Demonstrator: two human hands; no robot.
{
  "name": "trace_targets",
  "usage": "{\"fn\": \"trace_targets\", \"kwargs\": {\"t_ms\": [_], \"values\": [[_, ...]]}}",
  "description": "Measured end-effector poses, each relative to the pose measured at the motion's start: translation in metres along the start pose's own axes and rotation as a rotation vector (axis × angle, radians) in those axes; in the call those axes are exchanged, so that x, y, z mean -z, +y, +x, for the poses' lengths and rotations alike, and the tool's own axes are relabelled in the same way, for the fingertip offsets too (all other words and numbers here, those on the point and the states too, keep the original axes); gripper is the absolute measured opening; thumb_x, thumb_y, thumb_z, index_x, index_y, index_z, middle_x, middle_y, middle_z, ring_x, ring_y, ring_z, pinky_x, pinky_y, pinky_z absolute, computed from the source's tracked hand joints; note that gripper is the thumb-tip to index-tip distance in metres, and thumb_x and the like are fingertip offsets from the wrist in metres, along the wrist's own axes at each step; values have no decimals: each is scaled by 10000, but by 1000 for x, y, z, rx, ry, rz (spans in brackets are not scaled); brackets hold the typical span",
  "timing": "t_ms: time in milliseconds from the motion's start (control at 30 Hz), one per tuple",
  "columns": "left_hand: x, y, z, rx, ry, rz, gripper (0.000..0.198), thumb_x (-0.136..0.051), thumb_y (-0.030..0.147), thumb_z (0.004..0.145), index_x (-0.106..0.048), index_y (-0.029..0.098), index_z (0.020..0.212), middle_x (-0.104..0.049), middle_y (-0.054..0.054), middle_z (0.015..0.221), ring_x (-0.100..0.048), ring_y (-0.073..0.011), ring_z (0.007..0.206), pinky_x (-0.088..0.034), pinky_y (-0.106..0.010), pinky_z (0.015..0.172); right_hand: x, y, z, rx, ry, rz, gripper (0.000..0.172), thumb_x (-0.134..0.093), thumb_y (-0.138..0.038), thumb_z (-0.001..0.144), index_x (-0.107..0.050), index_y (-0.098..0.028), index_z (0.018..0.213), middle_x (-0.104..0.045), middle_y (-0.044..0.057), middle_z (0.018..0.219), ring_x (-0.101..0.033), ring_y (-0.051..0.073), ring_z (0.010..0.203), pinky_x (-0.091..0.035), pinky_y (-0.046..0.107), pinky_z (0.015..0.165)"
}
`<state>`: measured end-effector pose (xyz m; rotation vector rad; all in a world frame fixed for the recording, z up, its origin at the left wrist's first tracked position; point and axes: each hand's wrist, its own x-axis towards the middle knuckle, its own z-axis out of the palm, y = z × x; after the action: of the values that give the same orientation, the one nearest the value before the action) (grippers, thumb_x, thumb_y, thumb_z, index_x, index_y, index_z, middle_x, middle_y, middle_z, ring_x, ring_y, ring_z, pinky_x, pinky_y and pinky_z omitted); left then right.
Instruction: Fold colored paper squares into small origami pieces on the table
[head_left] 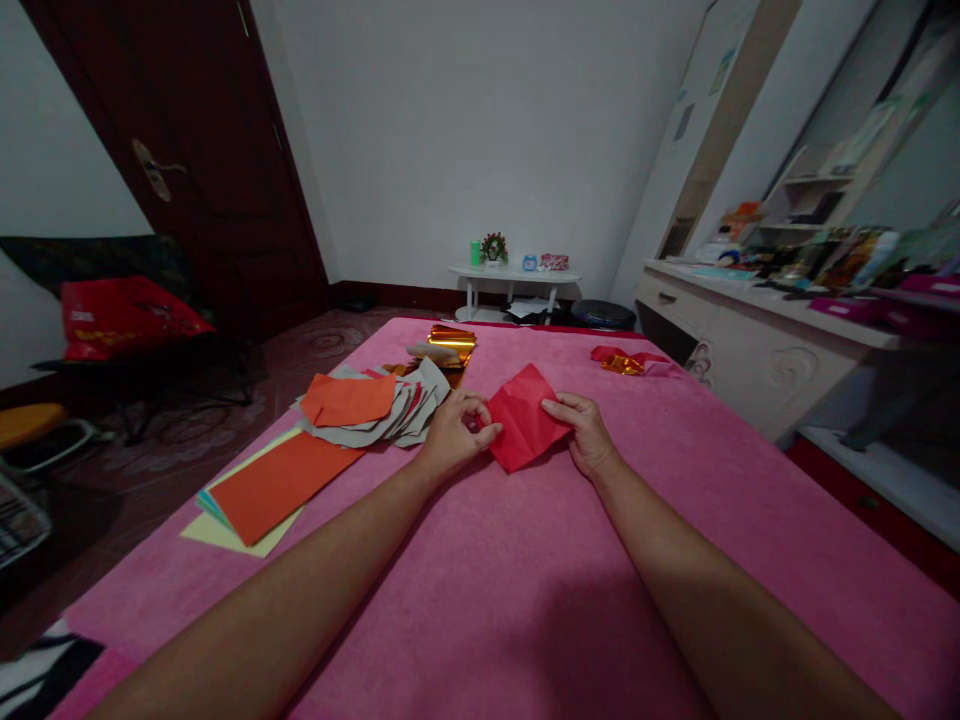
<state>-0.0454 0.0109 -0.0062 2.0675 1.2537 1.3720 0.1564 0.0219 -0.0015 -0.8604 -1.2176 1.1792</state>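
Two bare forearms reach over one pink cloth, flanking a single red paper square, creased and tilted with one corner pointing towards the camera. One black-and-white striped fabric shows far to its near left. Left of the square and nearer lie one long orange sheet, at least one yellow sheet and some blue-green edges under it. Right hand grips the square's right edge, thumb on top; left hand has its curled thumb and forefinger touching the left edge, though I cannot tell whether they pinch it. Left of the square, crowding the left hand, sits one heap of grey-backed paper pieces, too overlapped to count, topped by one smaller orange piece. Beyond the square, one gold foil roll lies to the left, one gold foil scrap with red paper to the right. Well past it: one red bag far left, one dresser far right, and straight behind, one white table bearing one green container, one potted plant, one blue object and one red-and-white patterned box
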Motion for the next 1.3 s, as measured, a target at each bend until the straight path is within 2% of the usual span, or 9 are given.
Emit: {"fn": "trace_targets", "kwargs": {"t_ms": [133,367,600,667,800,933,1133,1233,1300], "values": [[-4,-9,0,4,-2,-132,126,-657,124,651,-627,170,765,-609,-42,977,-578,-151,829,-475,-265,704,2,1,2,-3,64,61,134,-731,-310,645,-675,-189,661,-645,-25,604,-541,137,522,-399,257,560],[-5,-20,5,198,68,-518,203,-657,151,659,-636,150,861,-636,-24,765,-585,-129,663,-466,-243,609,6,-1,6,37,165,169,91,-726,-252,636,-665,-187,652,-677,-12,667,-590,153,597,-452,271,619],[0,-25,7,230,199,-588,269,-695,257,703,-667,138,942,-669,-48,818,-605,-133,714,-476,-248,660,8,3,7,17,158,113,133,-760,-267,605,-684,-178,668,-677,-12,634,-585,140,551,-459,259,572],[1,-20,6,238,174,-631,290,-703,292,707,-662,145,954,-681,-61,869,-624,-143,748,-491,-262,689,8,5,8,24,169,87,172,-772,-270,596,-701,-180,724,-693,-12,666,-599,138,563,-470,256,581],[2,-5,3,307,-6,-724,414,-716,361,708,-639,159,1061,-692,-78,918,-640,-152,725,-514,-310,715,6,8,9,61,193,108,249,-787,-275,589,-709,-195,812,-726,-10,738,-642,141,618,-501,263,645],[-2,3,-1,360,-93,-743,441,-707,400,721,-661,163,1090,-673,-80,967,-630,-157,801,-509,-327,790,0,8,8,83,148,196,293,-793,-215,583,-705,-195,862,-737,0,830,-667,144,700,-525,269,708],[-6,4,-2,426,-90,-963,401,-710,337,739,-654,178,1103,-619,-85,1124,-624,-173,917,-469,-388,912,-12,8,4,69,137,302,345,-791,-154,557,-677,-195,880,-733,0,881,-676,156,774,-531,302,783],[-6,6,-3,444,-96,-1045,416,-729,300,721,-652,146,1100,-654,-87,1005,-632,-167,882,-477,-376,891,-18,8,3,46,129,302,364,-792,-163,547,-663,-190,886,-731,15,904,-678,172,801,-524,329,812],[-6,7,-3,467,-86,-1049,475,-740,294,707,-629,150,1145,-667,-72,920,-634,-146,802,-498,-336,813,-20,8,1,32,99,286,384,-792,-170,542,-661,-187,902,-729,26,916,-678,181,813,-522,335,812]]}}
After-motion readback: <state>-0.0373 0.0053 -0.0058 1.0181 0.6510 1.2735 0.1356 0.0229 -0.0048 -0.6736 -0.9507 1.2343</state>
